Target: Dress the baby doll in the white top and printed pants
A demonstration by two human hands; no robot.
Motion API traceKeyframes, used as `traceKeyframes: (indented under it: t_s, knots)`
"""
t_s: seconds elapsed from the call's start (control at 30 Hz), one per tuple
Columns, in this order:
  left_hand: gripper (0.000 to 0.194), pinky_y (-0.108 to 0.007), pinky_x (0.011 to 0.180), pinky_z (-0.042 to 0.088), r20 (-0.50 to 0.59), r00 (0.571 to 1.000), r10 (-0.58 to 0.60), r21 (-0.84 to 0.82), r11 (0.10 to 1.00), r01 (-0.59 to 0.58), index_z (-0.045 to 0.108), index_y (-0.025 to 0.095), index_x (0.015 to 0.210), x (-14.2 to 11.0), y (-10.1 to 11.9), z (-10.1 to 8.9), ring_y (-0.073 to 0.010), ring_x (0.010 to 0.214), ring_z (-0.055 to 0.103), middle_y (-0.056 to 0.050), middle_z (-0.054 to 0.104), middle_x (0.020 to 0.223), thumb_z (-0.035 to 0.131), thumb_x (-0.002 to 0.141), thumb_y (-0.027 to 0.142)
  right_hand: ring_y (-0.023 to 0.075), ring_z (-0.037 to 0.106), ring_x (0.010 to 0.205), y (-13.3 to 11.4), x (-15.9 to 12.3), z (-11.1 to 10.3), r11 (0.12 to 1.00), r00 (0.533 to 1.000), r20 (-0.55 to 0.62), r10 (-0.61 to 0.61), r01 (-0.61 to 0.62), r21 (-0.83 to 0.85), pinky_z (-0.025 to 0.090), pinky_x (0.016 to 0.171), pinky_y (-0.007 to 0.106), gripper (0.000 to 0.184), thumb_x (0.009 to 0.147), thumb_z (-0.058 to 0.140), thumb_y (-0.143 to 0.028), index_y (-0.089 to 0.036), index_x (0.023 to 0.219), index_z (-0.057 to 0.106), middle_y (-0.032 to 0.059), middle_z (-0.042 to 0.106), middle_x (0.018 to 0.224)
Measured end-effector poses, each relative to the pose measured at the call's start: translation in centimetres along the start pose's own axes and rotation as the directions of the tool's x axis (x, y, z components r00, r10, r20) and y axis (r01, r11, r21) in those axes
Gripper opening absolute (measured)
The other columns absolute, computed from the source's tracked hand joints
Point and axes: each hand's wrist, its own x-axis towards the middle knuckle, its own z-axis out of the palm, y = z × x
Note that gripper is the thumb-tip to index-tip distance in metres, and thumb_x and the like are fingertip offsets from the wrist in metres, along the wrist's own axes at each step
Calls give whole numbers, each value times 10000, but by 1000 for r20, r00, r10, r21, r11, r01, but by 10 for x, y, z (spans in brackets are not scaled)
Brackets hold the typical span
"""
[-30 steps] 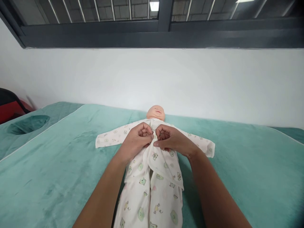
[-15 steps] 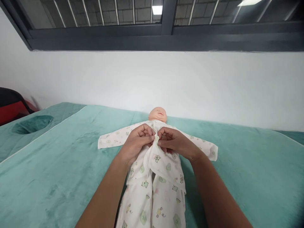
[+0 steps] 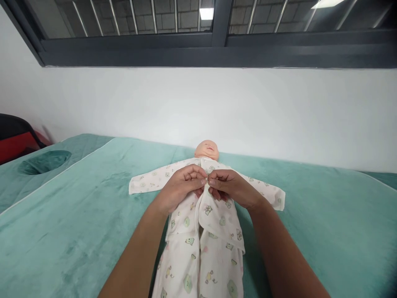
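Printed baby top (image 3: pixel 221 219): left hand (image 3: pixel 180 187) and right hand (image 3: pixel 232 188) pinch its front edges between thumbs and fingers, tips nearly touching. The top clothes a doll (image 3: pixel 206 150) lying face-up on a teal bed cover (image 3: pixel 93 223). Uneven tension could misalign the edges; a loosened pinch could part them.

Straight ahead of me, a doll (image 3: pixel 206 150) lies face up on a bed (image 3: pixel 322 219), head toward the wall (image 3: pixel 248 111) behind. Its jacket (image 3: pixel 220 213) spreads sleeves left and right; my left hand (image 3: pixel 185 185) and right hand (image 3: pixel 231 186) meet over its chest. Far left, the bed has a hole (image 3: pixel 45 162). A window (image 3: pixel 186 49) runs above, behind everything.
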Motion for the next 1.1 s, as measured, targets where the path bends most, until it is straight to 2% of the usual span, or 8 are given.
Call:
traceKeyframes:
  t_s: [0.4,0.63,0.77,0.93,1.1]
  knots:
    - [172,-262,695,440,28,1000,13,32,999,-14,621,190,934,-1,-1,0,-121,702,562,-14,605,793,632,832,328,74,456,456,0,0,0,1000,1000,6,-9,9,-14,334,417,192,337,836,629,-480,-162,723,627,-18,556,542]
    - [159,-260,682,439,-8,1000,13,34,999,-13,615,196,931,0,-3,3,-116,685,543,-9,585,785,622,837,324,80,467,473,0,0,2,1000,1000,-9,-19,19,8,329,413,193,347,820,640,-495,-163,719,618,-14,554,558]
    - [173,-266,696,434,42,999,15,74,997,-18,608,203,942,-3,2,3,-129,720,553,-2,567,780,610,845,347,72,456,457,0,0,2,999,1000,-8,-17,17,36,319,405,187,352,852,609,-479,-161,701,602,-13,559,564]
    - [233,-247,696,415,82,997,13,237,971,-32,594,236,1017,-4,4,2,-136,773,564,20,527,768,659,795,268,61,420,415,1,1,1,999,1000,-18,-5,6,53,307,398,189,353,849,623,-453,-160,657,574,-26,544,517]
    - [259,-255,727,426,94,996,-4,248,969,-20,582,235,1035,-4,3,0,-146,822,587,6,558,826,608,785,171,64,419,423,4,2,0,999,1000,-17,-5,6,43,303,398,190,326,852,622,-435,-160,681,584,-25,550,532]
